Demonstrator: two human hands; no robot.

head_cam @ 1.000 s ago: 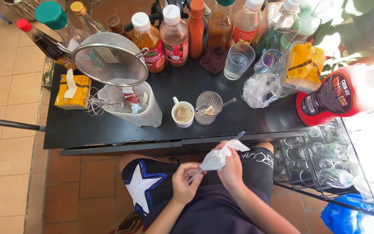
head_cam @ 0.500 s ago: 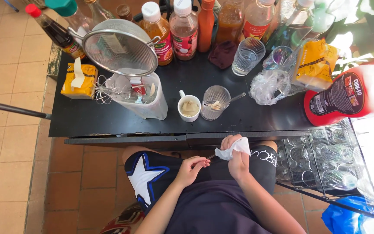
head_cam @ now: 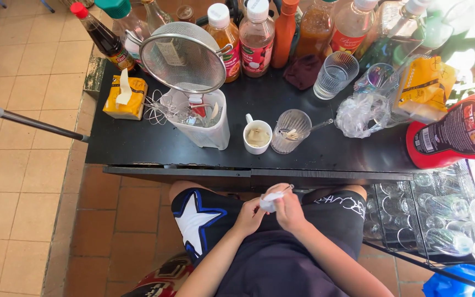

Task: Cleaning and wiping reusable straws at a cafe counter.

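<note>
I have both hands low in front of my lap, just below the front edge of the long black table (head_cam: 138, 148). My right hand (head_cam: 290, 209) is clenched around a crumpled white tissue (head_cam: 270, 201), and a thin metal utensil handle (head_cam: 287, 188) pokes out of the top of that wad toward the table edge. My left hand (head_cam: 250, 215) sits right beside it, fingertips pinching the lower side of the same tissue, so the 2 hands meet on it. The tissue is over my thighs, between the dark shorts with a white star (head_cam: 196, 220) and the table's underside.

On the table straight ahead stand 1 small white ceramic mug (head_cam: 258, 136) holding a pale brown liquid and, touching distance to its right, a ribbed clear glass tumbler (head_cam: 291, 131) with a utensil resting in it. To their left is a white plastic jug (head_cam: 204, 124) with tools inside, and a round wire-mesh metal strainer (head_cam: 182, 56) rests over it. A yellow tissue box (head_cam: 125, 98) lies further left. A large red sauce bottle (head_cam: 457, 135) lies on its side at the right end.
</note>
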